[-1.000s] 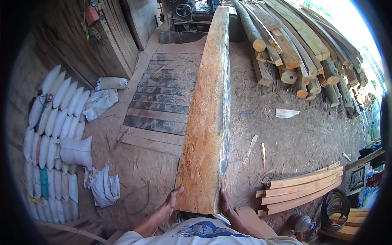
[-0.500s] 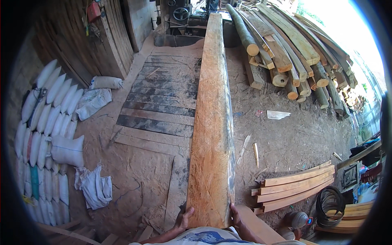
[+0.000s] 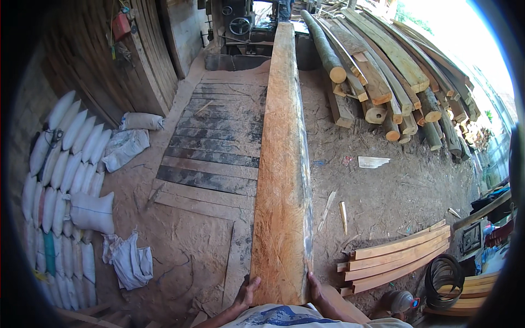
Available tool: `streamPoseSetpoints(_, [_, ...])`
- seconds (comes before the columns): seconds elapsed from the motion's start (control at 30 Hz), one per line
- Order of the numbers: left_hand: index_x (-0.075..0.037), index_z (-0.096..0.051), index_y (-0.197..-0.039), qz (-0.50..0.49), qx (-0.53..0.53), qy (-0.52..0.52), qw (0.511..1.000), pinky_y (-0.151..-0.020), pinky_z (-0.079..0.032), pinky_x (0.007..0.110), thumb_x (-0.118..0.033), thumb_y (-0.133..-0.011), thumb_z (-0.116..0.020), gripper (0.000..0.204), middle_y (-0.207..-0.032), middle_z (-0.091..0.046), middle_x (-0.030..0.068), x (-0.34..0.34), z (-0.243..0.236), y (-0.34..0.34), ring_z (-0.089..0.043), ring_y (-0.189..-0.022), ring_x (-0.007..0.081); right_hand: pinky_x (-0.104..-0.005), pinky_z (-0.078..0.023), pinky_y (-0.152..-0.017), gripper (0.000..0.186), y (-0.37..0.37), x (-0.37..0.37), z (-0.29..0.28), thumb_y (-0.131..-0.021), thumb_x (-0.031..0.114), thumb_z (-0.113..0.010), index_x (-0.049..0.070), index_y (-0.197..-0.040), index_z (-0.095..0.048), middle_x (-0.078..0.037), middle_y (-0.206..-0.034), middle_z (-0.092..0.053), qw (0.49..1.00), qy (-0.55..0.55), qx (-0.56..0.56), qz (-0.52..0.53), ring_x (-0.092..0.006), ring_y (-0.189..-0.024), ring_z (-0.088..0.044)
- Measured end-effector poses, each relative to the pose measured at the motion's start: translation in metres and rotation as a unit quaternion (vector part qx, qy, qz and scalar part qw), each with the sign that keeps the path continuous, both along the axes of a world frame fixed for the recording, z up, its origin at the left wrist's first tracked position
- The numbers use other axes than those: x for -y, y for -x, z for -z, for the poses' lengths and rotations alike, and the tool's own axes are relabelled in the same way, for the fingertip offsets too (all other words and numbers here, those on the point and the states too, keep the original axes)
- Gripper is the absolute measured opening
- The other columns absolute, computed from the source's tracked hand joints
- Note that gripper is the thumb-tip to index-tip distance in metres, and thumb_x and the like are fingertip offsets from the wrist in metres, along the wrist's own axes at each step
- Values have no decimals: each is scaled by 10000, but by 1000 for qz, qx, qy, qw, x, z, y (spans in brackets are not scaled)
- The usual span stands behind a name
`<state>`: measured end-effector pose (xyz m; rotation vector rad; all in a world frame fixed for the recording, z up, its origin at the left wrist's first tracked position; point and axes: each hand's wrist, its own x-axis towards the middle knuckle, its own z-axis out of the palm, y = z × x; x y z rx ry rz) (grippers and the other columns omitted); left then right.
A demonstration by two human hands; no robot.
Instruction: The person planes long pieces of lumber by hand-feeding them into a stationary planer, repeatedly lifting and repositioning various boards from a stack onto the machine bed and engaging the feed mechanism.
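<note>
Beam (image 3: 281,180) between hands (image 3: 247,292) (image 3: 318,291), grip underneath unclear

Beam (image 3: 280,191) — rough matt wood, shirt (image 3: 280,316) — cloth

Bare L hand (image 3: 250,291) and R hand (image 3: 316,288) grip opp. edges of a long timber beam (image 3: 280,164) at its near end. Machine w/ handwheel (image 3: 239,25) stands nr beam's far end; dark floor boards (image 3: 210,156) lie just L of beam, stacked white sacks (image 3: 71,158) well L; log & timber pile (image 3: 402,71) sits R of its far half, cut planks (image 3: 402,253) R of its near end.
</note>
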<state>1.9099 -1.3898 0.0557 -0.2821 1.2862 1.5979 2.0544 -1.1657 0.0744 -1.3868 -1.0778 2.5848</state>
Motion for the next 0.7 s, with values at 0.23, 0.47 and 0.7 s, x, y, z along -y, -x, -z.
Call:
streamPoseSetpoints(0.23, [23,-402,-1386,1,-28,21,999,-1072,-337,343,-404,-928,-560,645,-1356,-495,163,-2,18,3,-455,-1256,252,-377,-406,-989,575,3,-5,5,-957,478,-477,15,-1297,-508,-118,-1210,-601,1000,16,11,19,-243,-1075,-583])
streamPoseSetpoints(0.47, [-11,-519,-1281,-2,-69,55,996,-964,-444,352,-431,-903,-590,569,-1163,-608,97,-39,14,39,-571,-1087,213,-374,-415,-965,578,40,-38,7,-937,499,-506,26,-1267,-540,-103,-1168,-616,999,9,19,26,-233,-1034,-588])
streamPoseSetpoints(0.7, [-1,-534,-1255,-9,-70,95,993,-926,-463,348,-446,-901,-586,571,-1141,-614,97,-82,10,98,-583,-1051,207,-380,-355,-1045,625,97,-82,4,-955,523,-439,32,-1340,-489,-105,-1277,-572,998,-8,52,-20,-253,-1157,-539])
